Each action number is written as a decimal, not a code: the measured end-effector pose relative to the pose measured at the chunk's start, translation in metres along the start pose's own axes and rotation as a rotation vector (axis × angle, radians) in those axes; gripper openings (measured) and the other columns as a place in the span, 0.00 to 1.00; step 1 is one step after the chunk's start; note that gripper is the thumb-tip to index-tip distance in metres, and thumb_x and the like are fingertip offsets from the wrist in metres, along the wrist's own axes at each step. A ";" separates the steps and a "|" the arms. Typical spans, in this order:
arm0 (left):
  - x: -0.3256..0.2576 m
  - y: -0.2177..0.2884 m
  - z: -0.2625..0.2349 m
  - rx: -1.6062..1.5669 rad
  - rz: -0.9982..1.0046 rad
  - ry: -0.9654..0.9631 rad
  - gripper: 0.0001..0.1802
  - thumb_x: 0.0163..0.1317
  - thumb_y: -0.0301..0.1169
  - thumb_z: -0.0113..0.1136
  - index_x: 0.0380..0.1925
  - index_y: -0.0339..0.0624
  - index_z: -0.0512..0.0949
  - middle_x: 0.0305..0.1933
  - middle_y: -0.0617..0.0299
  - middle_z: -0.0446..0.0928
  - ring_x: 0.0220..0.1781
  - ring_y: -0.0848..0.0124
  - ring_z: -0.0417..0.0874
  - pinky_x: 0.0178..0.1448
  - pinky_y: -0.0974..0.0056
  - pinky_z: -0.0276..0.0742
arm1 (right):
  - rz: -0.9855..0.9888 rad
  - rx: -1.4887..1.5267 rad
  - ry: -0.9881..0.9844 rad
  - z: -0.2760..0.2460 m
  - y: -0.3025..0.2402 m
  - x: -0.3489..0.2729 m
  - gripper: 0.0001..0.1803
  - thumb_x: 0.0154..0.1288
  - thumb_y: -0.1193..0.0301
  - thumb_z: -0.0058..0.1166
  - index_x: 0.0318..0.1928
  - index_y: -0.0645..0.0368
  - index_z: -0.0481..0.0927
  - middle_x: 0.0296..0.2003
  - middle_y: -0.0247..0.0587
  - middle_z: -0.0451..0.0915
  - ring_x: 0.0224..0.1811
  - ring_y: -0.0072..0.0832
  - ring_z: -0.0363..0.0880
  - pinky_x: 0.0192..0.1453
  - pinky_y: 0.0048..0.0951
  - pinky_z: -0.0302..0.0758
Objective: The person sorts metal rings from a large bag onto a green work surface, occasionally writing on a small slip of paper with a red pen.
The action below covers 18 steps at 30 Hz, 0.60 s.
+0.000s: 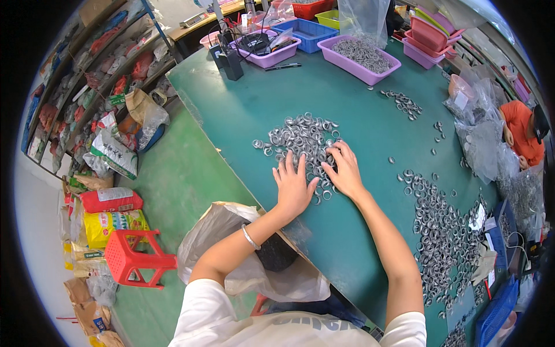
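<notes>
A pile of small grey metal rings lies on the green table in front of me. My left hand rests at the pile's near edge, its fingers spread and the fingertips on the rings. At the pile's right side lies my right hand, its fingers slightly bent and its thumb apart from them. Its fingertips touch rings and partly hide them. I see nothing gripped in either hand.
A larger heap of rings spreads along the table's right side. A purple tray of rings stands at the back, near a blue tray. A plastic-lined sack hangs at the near edge. A red stool stands left. A person sits at right.
</notes>
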<state>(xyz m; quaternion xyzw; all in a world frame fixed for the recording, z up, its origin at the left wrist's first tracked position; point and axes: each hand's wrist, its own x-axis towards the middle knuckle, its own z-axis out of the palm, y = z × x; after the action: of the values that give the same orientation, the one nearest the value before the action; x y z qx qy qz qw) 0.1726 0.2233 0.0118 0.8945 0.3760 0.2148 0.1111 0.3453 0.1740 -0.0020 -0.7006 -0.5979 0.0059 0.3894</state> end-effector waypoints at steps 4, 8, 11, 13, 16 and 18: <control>-0.022 0.016 -0.001 -0.115 0.135 -0.025 0.34 0.60 0.37 0.61 0.65 0.37 0.62 0.70 0.36 0.51 0.69 0.37 0.54 0.69 0.34 0.50 | 0.061 -0.016 0.040 -0.014 -0.025 -0.041 0.17 0.61 0.70 0.56 0.51 0.59 0.76 0.57 0.50 0.69 0.68 0.51 0.60 0.70 0.51 0.56; -0.041 0.031 -0.007 -0.184 0.211 -0.123 0.32 0.62 0.35 0.58 0.64 0.36 0.62 0.71 0.37 0.49 0.71 0.39 0.52 0.71 0.35 0.48 | 0.114 -0.034 0.039 -0.030 -0.044 -0.079 0.18 0.63 0.73 0.54 0.55 0.60 0.75 0.60 0.48 0.66 0.70 0.51 0.56 0.71 0.47 0.56; -0.055 0.042 -0.007 -0.251 0.280 -0.159 0.31 0.62 0.33 0.58 0.64 0.35 0.62 0.71 0.38 0.49 0.72 0.39 0.51 0.71 0.36 0.49 | 0.151 -0.013 0.013 -0.045 -0.054 -0.108 0.20 0.63 0.72 0.54 0.56 0.59 0.74 0.60 0.51 0.67 0.69 0.55 0.57 0.71 0.52 0.54; -0.063 0.048 -0.007 -0.262 0.305 -0.177 0.30 0.63 0.32 0.57 0.64 0.35 0.61 0.71 0.39 0.49 0.72 0.39 0.51 0.71 0.36 0.49 | 0.161 -0.024 0.006 -0.056 -0.064 -0.122 0.22 0.63 0.73 0.54 0.58 0.59 0.73 0.60 0.51 0.67 0.68 0.54 0.58 0.71 0.52 0.54; -0.071 0.056 -0.004 -0.343 0.343 -0.217 0.27 0.64 0.25 0.51 0.64 0.38 0.62 0.73 0.43 0.48 0.73 0.41 0.50 0.73 0.37 0.47 | 0.178 -0.015 0.000 -0.075 -0.071 -0.142 0.24 0.59 0.74 0.58 0.57 0.60 0.74 0.61 0.51 0.68 0.67 0.51 0.62 0.70 0.47 0.58; -0.073 0.051 -0.011 -0.454 0.368 -0.265 0.26 0.64 0.23 0.49 0.64 0.40 0.63 0.74 0.44 0.48 0.74 0.41 0.50 0.74 0.38 0.46 | 0.222 0.087 0.025 -0.091 -0.072 -0.148 0.22 0.58 0.75 0.59 0.55 0.61 0.75 0.59 0.51 0.69 0.64 0.50 0.64 0.68 0.44 0.61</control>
<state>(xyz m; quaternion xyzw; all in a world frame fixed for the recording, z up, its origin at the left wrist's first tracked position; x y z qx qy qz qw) 0.1531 0.1356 0.0181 0.9200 0.1329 0.1915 0.3151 0.2862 -0.0005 0.0336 -0.7449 -0.5110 0.0662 0.4238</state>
